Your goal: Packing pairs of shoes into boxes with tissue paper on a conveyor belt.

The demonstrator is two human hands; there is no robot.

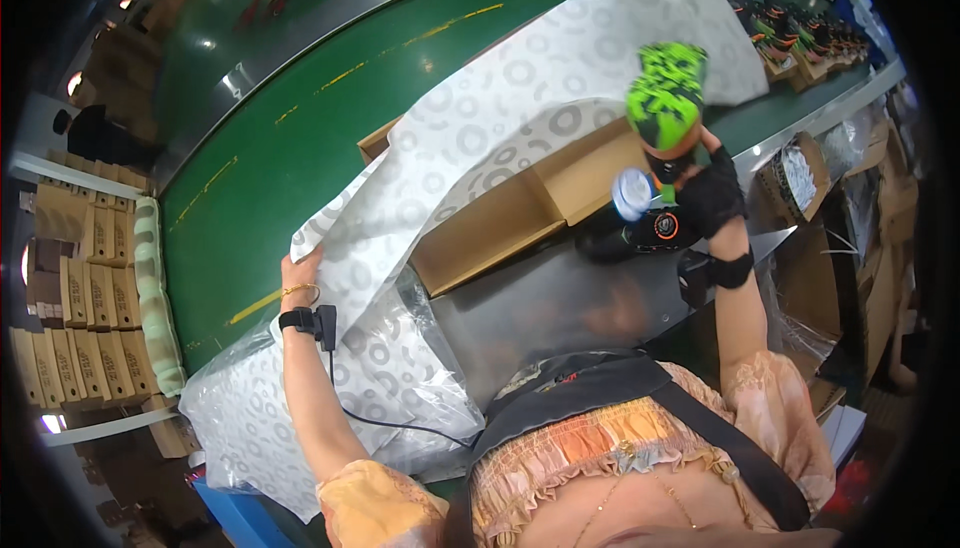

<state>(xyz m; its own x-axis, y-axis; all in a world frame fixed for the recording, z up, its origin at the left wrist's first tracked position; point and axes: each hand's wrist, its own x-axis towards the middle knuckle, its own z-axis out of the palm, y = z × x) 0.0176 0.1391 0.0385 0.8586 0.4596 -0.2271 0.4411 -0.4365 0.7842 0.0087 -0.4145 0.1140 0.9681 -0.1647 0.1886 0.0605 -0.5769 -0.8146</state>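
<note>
My left hand (303, 273) pinches the near left edge of a large white sheet of tissue paper (480, 113) printed with grey rings. This sheet spreads over an open cardboard box (490, 238) and partly hides it. In my right hand (712, 188), which wears black fabric, is a shoe (668, 98) with a bright green and black patterned sole turned up. A black shoe (650, 233) with an orange ring mark lies just below that hand, on the metal table. Beside it is a small round white and blue thing (631, 194) that I cannot make out.
A green conveyor belt (330, 88) runs behind the box. More shoes (800, 33) stand at the far right. A stack of ring-printed paper (390, 378) in clear plastic lies near my left forearm. Cardboard boxes (95, 293) are piled at left; an open carton (795, 178) stands at right.
</note>
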